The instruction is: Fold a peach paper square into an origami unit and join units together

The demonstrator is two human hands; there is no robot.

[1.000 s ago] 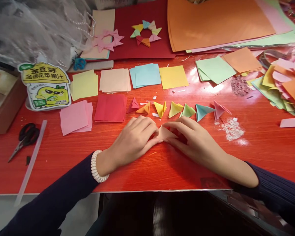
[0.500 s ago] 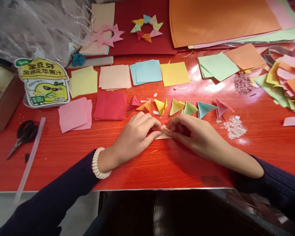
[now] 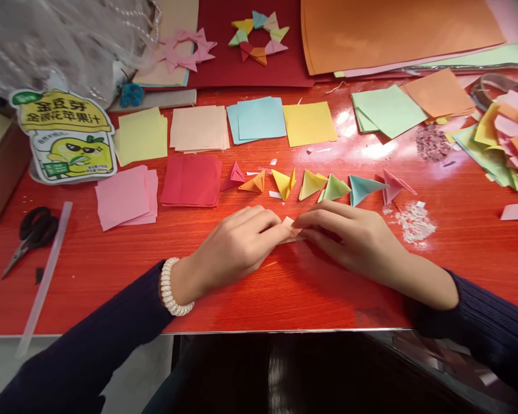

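Observation:
A small folded piece of peach paper (image 3: 290, 225) is pinched between my two hands, low over the red table. My left hand (image 3: 246, 241), with a beaded coil band at its wrist, grips the paper's left side. On the right side my right hand (image 3: 354, 233) has thumb and fingers closed on it. Much of the paper is hidden under the fingers. Just beyond the hands runs a row of folded paper triangles, among them a red one (image 3: 233, 176), a yellow one (image 3: 284, 183), a blue one (image 3: 365, 188) and a pink one (image 3: 396, 187).
Square paper stacks lie behind, including red (image 3: 191, 181), blue (image 3: 259, 119) and green (image 3: 388, 110). Scissors (image 3: 34, 230) and a clear strip (image 3: 45, 279) are at left. Two folded paper rings, one multicoloured (image 3: 244, 35), sit at the back. White paper crumbs (image 3: 414, 223) lie right.
Both hands stay on the peach paper. The left fingers have moved slightly over it, covering its left part, and a flap now stands up between the hands. The view has shifted a little.

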